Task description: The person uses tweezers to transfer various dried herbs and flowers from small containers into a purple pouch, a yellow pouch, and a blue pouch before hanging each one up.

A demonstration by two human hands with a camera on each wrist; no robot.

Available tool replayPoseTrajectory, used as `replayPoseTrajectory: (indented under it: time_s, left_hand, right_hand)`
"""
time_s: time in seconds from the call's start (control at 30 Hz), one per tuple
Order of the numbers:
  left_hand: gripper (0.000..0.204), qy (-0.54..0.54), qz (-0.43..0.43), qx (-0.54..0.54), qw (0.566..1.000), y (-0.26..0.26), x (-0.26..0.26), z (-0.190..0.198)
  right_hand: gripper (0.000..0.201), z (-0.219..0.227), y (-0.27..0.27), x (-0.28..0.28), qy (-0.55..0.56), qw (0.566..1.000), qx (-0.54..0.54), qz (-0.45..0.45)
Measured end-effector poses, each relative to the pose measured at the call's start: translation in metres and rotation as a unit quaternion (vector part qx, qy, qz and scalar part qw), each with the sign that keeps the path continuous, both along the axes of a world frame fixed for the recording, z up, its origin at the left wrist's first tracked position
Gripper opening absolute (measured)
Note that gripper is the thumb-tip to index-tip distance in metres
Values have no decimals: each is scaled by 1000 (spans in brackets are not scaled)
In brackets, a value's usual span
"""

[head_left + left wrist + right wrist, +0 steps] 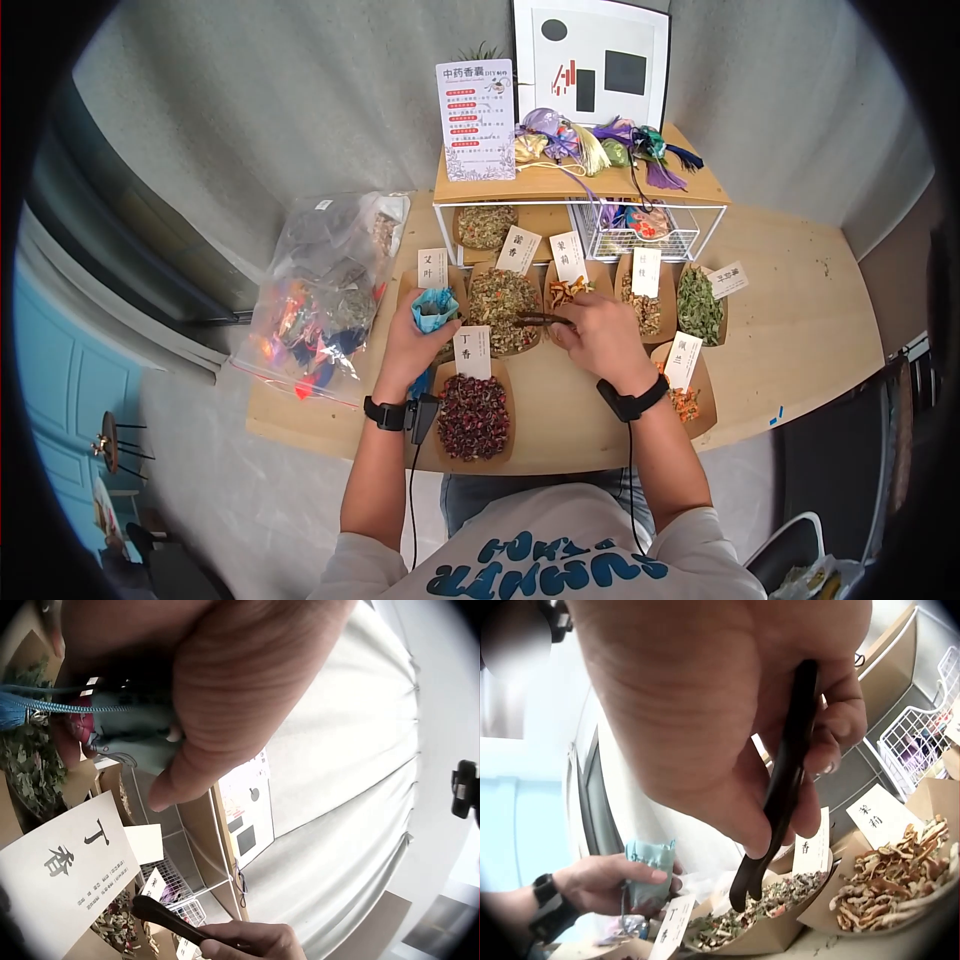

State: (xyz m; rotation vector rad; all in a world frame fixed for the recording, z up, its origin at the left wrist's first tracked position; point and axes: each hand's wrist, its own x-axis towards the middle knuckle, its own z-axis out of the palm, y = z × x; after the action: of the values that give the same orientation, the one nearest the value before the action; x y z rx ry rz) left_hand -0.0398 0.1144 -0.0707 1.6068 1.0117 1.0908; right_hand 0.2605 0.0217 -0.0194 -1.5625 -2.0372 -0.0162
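My left hand [415, 350] holds a small light blue cloth sachet [434, 310] with its gathered mouth facing up. A blue tassel [13, 712] hangs from it on a cord, seen in the left wrist view. My right hand [608, 338] grips dark tongs [784, 776], their tips close together and pointing left. In the head view the tips overlap a paper tray of mixed chopped herbs [500, 300]. Nothing shows between the tips. Below my left hand sits a tray of dark red dried buds [473, 420] with a white label card [472, 352].
More paper trays hold jasmine-like dried pieces [892, 874], green leaves [700, 308] and orange bits [685, 404]. Behind them, a wooden shelf [590, 190] carries tasselled sachets and a sign card [476, 122]. A clear plastic bag [325, 300] lies at the left.
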Motion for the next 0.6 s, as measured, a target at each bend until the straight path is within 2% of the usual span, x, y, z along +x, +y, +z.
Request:
replayPoseTrajectory:
  time_s: [0.07, 0.17, 0.5, 0.6]
  left_hand:
    - [40, -7, 3, -4, 1000, 1, -1, -2]
    - [40, -1, -6, -5, 1000, 0, 1, 0]
    - [39, -4, -7, -5, 1000, -2, 2, 1]
    - [38, -7, -5, -5, 1000, -3, 2, 3]
  right_hand:
    - [14, -1, -2, 7, -21, 998, -18, -60]
    - [17, -14, -5, 10, -31, 993, -80, -85]
    - [16, -21, -14, -17, 1, 998, -55, -17]
    - [11, -22, -14, -22, -34, 999, -11, -18]
